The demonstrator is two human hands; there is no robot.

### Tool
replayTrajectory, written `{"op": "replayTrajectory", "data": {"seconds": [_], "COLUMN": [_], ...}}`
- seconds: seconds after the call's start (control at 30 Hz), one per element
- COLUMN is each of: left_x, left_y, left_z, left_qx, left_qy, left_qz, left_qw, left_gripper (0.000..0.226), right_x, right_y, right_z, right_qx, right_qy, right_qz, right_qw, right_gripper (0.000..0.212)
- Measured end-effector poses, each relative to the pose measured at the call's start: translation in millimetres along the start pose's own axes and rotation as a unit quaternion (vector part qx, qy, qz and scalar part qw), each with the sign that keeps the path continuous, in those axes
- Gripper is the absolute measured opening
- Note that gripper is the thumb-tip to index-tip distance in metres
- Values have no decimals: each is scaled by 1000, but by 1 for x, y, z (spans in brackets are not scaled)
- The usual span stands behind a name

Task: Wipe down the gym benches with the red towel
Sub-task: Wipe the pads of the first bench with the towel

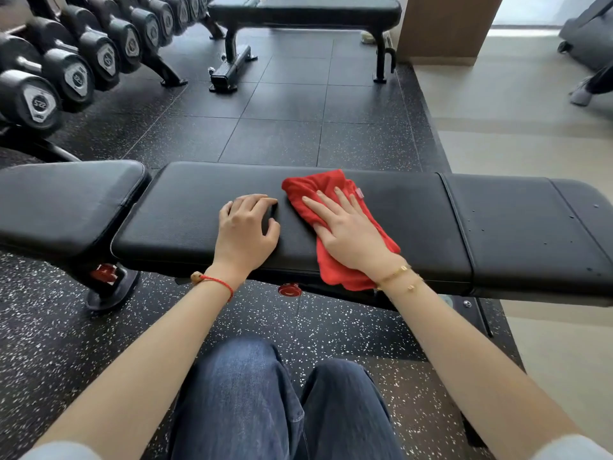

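red towel crumpled on near bench mid-pad, draped over its near edge | right hand flat on towel, fingers straight, spread | left hand just beside towel, fingers curled loosely on pad, holding nothing | dumbbell rack, second bench well beyond near bench

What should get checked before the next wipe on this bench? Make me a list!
1. Red towel lies flat on the near bench: ok.
2. Right hand presses the towel with straight fingers: ok.
3. Left hand rests on the pad, off the towel: ok.
4. Pad to the right of the towel is bare: ok.
5. Pad already clean there: cannot tell.
6. Far bench wiped: cannot tell.
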State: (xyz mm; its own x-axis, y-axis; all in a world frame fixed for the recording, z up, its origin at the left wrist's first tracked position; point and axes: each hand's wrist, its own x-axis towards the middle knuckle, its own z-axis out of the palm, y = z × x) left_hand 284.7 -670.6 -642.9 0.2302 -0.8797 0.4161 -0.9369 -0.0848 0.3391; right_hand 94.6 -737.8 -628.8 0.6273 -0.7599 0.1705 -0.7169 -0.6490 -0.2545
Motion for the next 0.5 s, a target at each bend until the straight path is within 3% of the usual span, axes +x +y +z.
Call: {"op": "replayTrajectory", "data": {"seconds": [0.1,0.3,0.37,0.5], "left_x": [-1,0,0,0], "left_y": [-3,1,2,2], "left_z": [1,3,4,3], "left_qx": [-7,11,11,10], "left_qy": [1,-2,-3,-3], "left_qz": [5,0,-2,-6], "left_qw": [1000,1000,1000,1000], "left_gripper": [33,33,33,33], "right_x": [-29,-2,20,35], "right_y": [34,94,80,27], "right_z": [-11,-30,-23,-6], "right_qx": [-9,-31,-45,-35], "right_qy": [17,5,-1,-22], "right_qz": [26,197,190,93], "right_qw": [999,980,981,995], "right_gripper": [52,52,53,54]}}
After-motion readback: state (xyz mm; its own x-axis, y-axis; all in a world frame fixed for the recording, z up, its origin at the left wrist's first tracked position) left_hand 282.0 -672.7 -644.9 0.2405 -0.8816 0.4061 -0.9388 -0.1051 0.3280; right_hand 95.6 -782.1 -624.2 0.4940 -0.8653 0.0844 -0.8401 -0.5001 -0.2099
